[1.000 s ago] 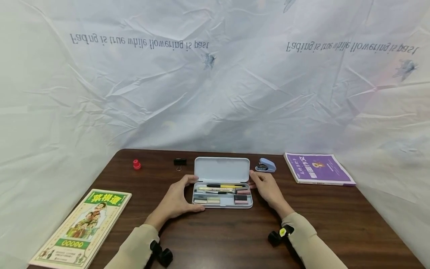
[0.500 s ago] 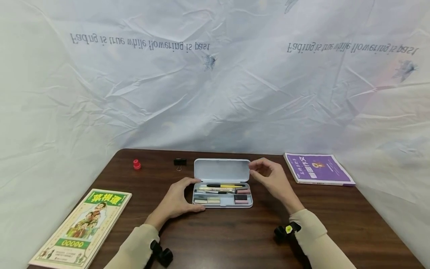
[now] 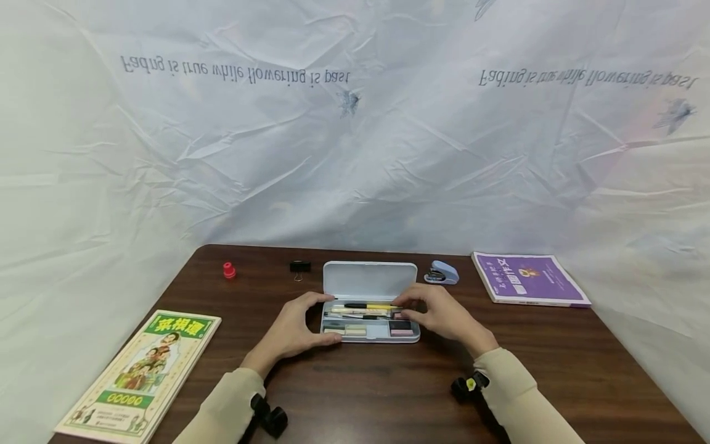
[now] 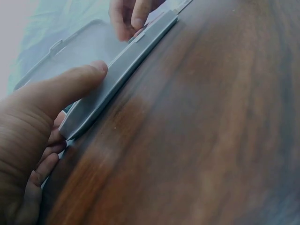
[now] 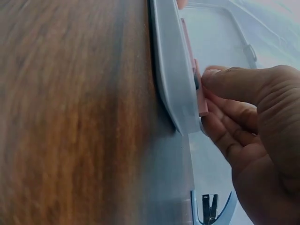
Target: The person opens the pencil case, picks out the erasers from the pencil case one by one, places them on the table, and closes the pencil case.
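A pale blue pencil case (image 3: 370, 279) lies on the table with its lid up. My left hand (image 3: 292, 330) grips its left end, thumb along the front wall and fingers around the back corner. Inside are a yellow and black pen (image 3: 363, 306), other slim pens, pale erasers (image 3: 355, 330) at the front left and a dark-and-pink eraser (image 3: 400, 328) at the front right. My right hand (image 3: 444, 313) reaches over the right end, thumb and fingers pinching a pink eraser (image 5: 202, 101) in the rear compartment. The fingers partly hide that eraser.
A light blue stapler (image 3: 442, 272) stands behind the right hand, with a purple book (image 3: 529, 279) farther right. Behind the left hand lie a black binder clip (image 3: 300, 266) and a red knob-like piece (image 3: 229, 270). A green-and-cream book (image 3: 141, 373) lies at the left edge.
My right hand lifted from the case's right side to beside the lid, then came down and left into the case at the pink eraser. The left hand keeps its hold.
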The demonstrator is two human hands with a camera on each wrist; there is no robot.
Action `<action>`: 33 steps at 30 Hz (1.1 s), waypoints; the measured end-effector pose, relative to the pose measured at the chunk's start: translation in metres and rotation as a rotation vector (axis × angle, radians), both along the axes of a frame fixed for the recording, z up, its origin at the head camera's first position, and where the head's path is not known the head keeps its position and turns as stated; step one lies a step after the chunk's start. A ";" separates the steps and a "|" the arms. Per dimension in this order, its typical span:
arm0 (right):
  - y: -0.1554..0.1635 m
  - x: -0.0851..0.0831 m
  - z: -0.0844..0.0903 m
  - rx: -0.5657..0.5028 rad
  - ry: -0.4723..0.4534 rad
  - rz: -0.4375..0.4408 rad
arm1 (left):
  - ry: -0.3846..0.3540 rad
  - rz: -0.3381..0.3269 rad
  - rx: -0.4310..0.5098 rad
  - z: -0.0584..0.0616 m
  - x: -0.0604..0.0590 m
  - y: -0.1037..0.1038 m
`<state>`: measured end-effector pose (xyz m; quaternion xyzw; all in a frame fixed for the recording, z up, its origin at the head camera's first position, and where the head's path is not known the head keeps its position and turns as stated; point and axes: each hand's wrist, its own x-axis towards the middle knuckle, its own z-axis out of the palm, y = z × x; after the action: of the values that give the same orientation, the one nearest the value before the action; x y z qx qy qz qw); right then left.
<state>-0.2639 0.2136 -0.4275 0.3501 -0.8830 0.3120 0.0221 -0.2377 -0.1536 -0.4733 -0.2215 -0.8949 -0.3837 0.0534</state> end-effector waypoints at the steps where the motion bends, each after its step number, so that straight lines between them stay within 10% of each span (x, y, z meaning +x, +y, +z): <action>1: 0.001 0.000 0.000 0.010 -0.004 0.010 | 0.003 -0.002 0.001 0.000 0.000 0.000; 12: -0.002 -0.001 0.001 0.082 -0.021 0.079 | 0.006 -0.005 0.009 -0.001 -0.001 -0.001; 33: 0.050 0.009 0.038 -0.120 0.186 -0.168 | -0.007 -0.009 0.017 -0.001 -0.002 -0.001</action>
<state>-0.2553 0.2637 -0.3899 0.3005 -0.8831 0.3273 0.1508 -0.2392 -0.1546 -0.4745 -0.2238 -0.8909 -0.3920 0.0506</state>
